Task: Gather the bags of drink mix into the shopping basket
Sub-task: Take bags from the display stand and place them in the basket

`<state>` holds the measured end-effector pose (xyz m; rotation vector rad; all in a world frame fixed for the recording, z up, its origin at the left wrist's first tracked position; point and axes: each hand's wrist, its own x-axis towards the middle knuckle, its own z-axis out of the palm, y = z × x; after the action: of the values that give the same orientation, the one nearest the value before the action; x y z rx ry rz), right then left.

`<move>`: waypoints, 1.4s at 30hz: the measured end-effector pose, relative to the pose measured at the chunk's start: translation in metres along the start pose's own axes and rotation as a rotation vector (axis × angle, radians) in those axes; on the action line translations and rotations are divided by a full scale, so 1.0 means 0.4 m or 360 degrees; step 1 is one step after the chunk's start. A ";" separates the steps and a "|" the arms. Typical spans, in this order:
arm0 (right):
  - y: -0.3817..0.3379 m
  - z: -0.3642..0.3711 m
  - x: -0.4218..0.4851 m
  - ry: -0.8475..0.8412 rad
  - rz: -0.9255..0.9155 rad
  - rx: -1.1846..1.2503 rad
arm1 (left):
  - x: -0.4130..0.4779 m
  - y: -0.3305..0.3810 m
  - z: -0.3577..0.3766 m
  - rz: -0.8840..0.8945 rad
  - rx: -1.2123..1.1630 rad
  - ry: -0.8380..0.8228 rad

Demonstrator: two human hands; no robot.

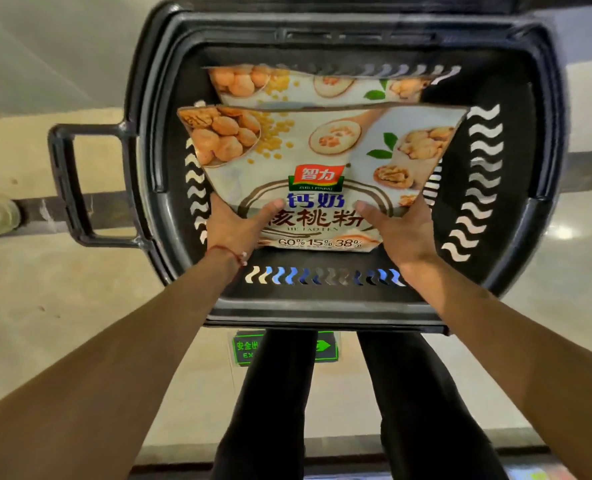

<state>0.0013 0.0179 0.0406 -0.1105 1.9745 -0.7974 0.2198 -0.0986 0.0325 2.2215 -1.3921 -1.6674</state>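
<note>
Now the left hand (234,226) and right hand (402,230) are holding a drink mix bag (322,150) over the shopping basket (322,306).
Both are gripping its near corners, thumbs pressing the front; it's looking light, floppy and slick, so corner grips seem right.

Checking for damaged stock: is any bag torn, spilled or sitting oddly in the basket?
Nothing stands out. The front bag, gripped by the left hand and right hand over the basket, looks intact; the visible part of the second bag behind it shows no tear or spill.
</note>
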 end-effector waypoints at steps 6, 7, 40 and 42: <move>-0.135 -0.089 -0.135 -0.0005 0.0024 -0.0061 | -0.138 0.119 -0.090 0.0053 -0.0002 0.0022; -0.160 -0.106 -0.160 -0.0003 0.0009 -0.0061 | -0.167 0.142 -0.108 0.0076 -0.0028 0.0012; -0.350 -0.885 -0.892 -0.0084 -0.0569 0.0427 | -1.157 0.589 -0.057 0.0669 -0.0232 -0.0084; -0.338 -0.960 -0.893 -0.0101 -0.0581 0.0454 | -1.201 0.605 -0.002 0.0725 -0.0224 -0.0081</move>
<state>-0.1553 0.2386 0.5101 -0.3290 1.7831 -1.2874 0.0589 0.0730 0.5163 1.6380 -1.5844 -1.6044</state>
